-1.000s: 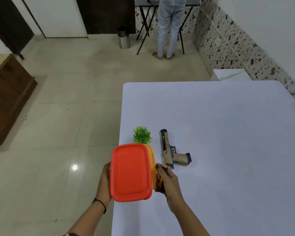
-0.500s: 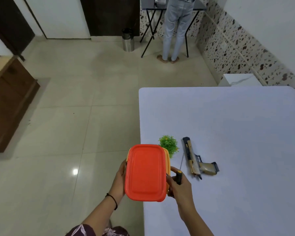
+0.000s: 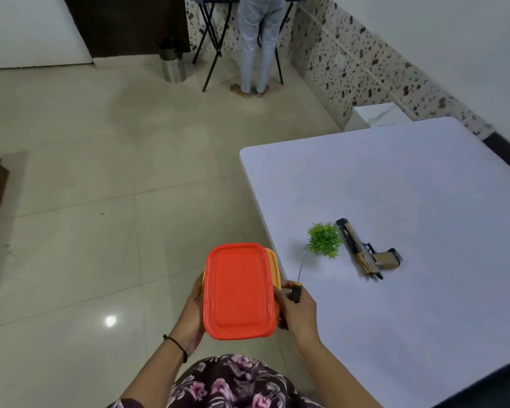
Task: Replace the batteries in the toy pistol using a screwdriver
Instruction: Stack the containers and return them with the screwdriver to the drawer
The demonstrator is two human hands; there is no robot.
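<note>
Holding lidded orange container, screwdriver in right hand

Orange-red box lid; tan-black toy pistol; green plant; white table; speckled wall tiles.

the right hand hides most of the screwdriver handle.
</note>
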